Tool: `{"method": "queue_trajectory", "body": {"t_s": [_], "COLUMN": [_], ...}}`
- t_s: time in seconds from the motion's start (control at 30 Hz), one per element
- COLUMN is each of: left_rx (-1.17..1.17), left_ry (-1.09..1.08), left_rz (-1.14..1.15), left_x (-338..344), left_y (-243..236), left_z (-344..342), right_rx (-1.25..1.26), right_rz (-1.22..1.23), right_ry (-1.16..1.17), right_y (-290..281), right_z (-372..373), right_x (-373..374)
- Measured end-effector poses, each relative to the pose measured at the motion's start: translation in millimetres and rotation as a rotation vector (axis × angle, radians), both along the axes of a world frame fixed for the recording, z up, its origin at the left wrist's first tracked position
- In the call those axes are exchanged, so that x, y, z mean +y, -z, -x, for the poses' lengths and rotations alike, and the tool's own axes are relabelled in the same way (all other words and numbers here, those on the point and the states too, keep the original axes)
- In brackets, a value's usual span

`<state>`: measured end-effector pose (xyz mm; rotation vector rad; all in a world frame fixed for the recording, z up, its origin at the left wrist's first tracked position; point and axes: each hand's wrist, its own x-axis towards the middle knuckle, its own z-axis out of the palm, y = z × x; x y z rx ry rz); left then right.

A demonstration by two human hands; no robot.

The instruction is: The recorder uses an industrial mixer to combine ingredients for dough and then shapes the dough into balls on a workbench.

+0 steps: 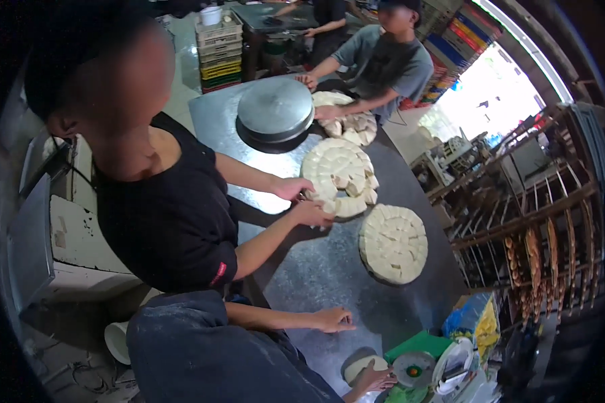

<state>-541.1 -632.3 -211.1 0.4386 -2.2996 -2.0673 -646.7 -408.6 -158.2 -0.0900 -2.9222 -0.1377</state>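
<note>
- Table, grey metal: stretches from lower view toward top, with right edge slanting down past dough rounds.
- Open room: lies between left hand and nearest scored dough round, well apart from both fingers and table's left edge.
- Tighter space: sits around right hand, hemmed by green scale and, just beyond, blue-and-yellow bag.
- Left hand: hangs over or rests on metal, loosely half-curled, fingers pointing right, apparently holding nothing; cannot tell whether fingertips touch surface.
- Right hand: reaches over pale dough piece, fingers partly extended, seemingly touching; cannot tell whether gripping.
- Pale dough piece: lies near lower edge, just left of scale, partly hidden by fingers.
- Co-worker's hands, black-shirted: meet at left rim of middle dough round, partly curled.
- Farther up: stand round metal drum and another cut dough round, under second co-worker's forearm.
</note>
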Motion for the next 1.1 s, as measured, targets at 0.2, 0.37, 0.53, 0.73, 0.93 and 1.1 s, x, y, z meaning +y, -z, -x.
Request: {"method": "queue_trajectory", "body": {"t_s": [0.2, 0.37, 0.53, 0.73, 0.93, 1.1], "left_rx": [-0.067, -0.036, -0.344, -0.325, -0.209, -0.071], "left_ry": [-0.167, -0.345, -0.207, -0.261, -0.330, -0.326], "left_rz": [0.088, 0.104, 0.535, 0.491, 0.401, 0.605], "left_x": [-41, -69, -112, -93, -86, -67], "left_y": [-5, 25, 48, 38, 25, 69], "left_z": [-18, -20, -32, -7, -30, -105], "right_rx": [-0.612, -0.601, -0.569, -0.476, 0.079, 0.054], "right_rz": [0.773, 0.997, 0.975, 0.846, 0.609, 0.667], "right_ry": [-0.275, -0.331, -0.265, -0.072, -0.246, -0.162], "right_y": [88, 73, 75, 100, 126, 121], "right_z": [-13, -13, 15, 42, 29, 23], "right_x": [-31, -55, -78, -94, -98, -75]}}
